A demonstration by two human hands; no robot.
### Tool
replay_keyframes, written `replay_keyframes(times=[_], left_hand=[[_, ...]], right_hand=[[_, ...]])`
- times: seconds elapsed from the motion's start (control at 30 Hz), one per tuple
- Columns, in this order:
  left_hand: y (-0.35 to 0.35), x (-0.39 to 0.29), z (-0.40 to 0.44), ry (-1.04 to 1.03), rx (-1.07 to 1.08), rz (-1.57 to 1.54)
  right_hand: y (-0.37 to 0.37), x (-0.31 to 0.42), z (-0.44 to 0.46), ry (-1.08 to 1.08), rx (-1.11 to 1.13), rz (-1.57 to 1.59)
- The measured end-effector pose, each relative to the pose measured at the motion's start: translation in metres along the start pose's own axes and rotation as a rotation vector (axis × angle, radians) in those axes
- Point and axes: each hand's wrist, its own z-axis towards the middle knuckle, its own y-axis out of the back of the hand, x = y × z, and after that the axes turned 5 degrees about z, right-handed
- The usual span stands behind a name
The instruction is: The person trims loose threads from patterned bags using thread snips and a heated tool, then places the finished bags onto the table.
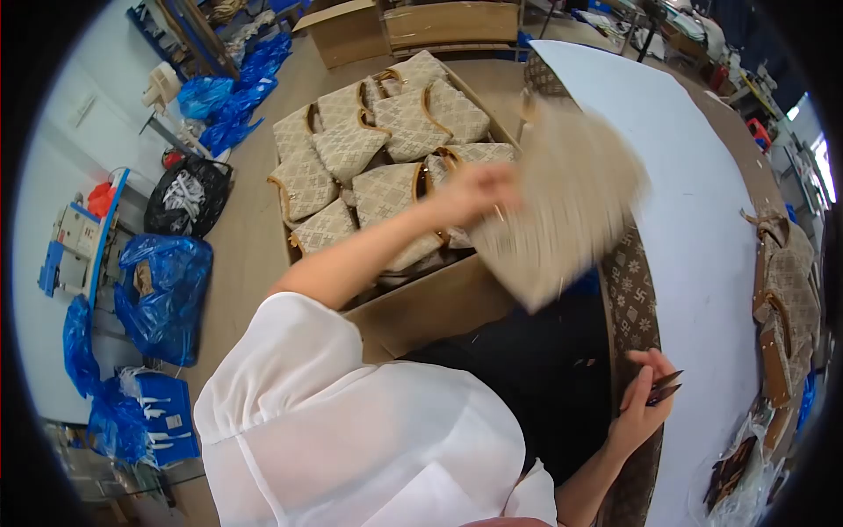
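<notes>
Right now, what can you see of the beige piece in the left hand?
The beige piece looks like fabric, roughly four-sided, but motion blur smears any pattern. It is tilted, one corner down, its left edge in the left hand. In view it overlaps the open carton and white tabletop; whether it touches either is unclear.

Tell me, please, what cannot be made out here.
Head view: pattern on the raised bag, lost to motion blur.
Head view: exact grip of the left hand, blurred too.
Head view: rest of the pointed tool, covered by the right hand.
Head view: depths of the carton, hidden by the bags.
</notes>
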Motion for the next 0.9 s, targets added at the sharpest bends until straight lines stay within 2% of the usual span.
replay_keyframes(times=[0.03, 0.07, 0.1, 0.13, 0.17, 0.2, 0.27, 0.3, 0.33, 0.37, 0.4, 0.47, 0.5, 0.57, 0.6, 0.7, 0.77, 0.8, 0.87, 0.9], left_hand=[[0.018, 0.006, 0.012, -0.057, -0.351, -0.141], [0.051, 0.017, 0.035, -0.121, -0.534, -0.021], [0.106, 0.059, 0.062, -0.308, -0.530, -0.105], [0.151, 0.089, 0.070, -0.388, -0.675, 0.632], [0.151, 0.054, 0.078, 0.218, -0.726, 0.303], [0.189, 0.091, 0.097, 0.169, -0.602, 0.271], [0.255, 0.156, 0.133, 0.985, -0.239, 1.750], [0.275, 0.195, 0.133, 0.969, -0.590, 1.839], [0.241, 0.152, 0.123, 0.648, -0.849, 1.513], [0.200, 0.113, 0.126, 0.402, -0.881, 1.587], [0.173, 0.105, 0.141, 0.046, -0.936, 1.454], [0.103, 0.069, 0.200, -0.490, -0.768, 1.330], [0.059, 0.050, 0.237, -0.720, -0.595, 1.219], [-0.087, -0.016, 0.270, -0.805, -0.254, 0.852], [-0.153, -0.035, 0.288, -0.932, -0.099, 0.818], [-0.327, -0.093, 0.310, -1.319, 0.386, 0.755], [-0.418, -0.085, 0.350, -1.488, 0.392, 0.876], [-0.460, -0.072, 0.369, -1.488, 0.359, 0.791], [-0.503, -0.086, 0.372, -1.326, 0.551, 0.846], [-0.511, -0.087, 0.380, -1.162, 0.627, 0.887]], right_hand=[[0.003, -0.004, -0.004, 0.004, -0.021, -0.012], [0.008, -0.017, -0.011, 0.001, 0.017, 0.038], [0.012, -0.028, -0.020, 0.000, 0.027, 0.082], [0.014, -0.034, -0.028, -0.068, 0.014, 0.031], [0.020, -0.038, -0.038, -0.141, -0.031, -0.026], [0.029, -0.051, -0.049, -0.194, -0.077, -0.061], [0.049, -0.069, -0.075, -0.242, -0.230, -0.097], [0.058, -0.075, -0.098, -0.285, -0.277, -0.204], [0.066, -0.080, -0.114, -0.332, -0.314, -0.304], [0.073, -0.080, -0.127, -0.341, -0.381, -0.364], [0.076, -0.082, -0.138, -0.354, -0.441, -0.421], [0.070, -0.088, -0.150, -0.385, -0.530, -0.474], [0.069, -0.090, -0.153, -0.413, -0.559, -0.534], [0.069, -0.101, -0.151, -0.334, -0.531, -0.632], [0.071, -0.107, -0.149, -0.253, -0.472, -0.730], [0.074, -0.136, -0.158, -0.409, -0.509, -0.655], [0.072, -0.158, -0.160, -0.311, -0.487, -0.673], [0.070, -0.153, -0.158, -0.356, -0.490, -0.667], [0.068, -0.144, -0.153, -0.393, -0.522, -0.645], [0.071, -0.141, -0.154, -0.370, -0.540, -0.634]])
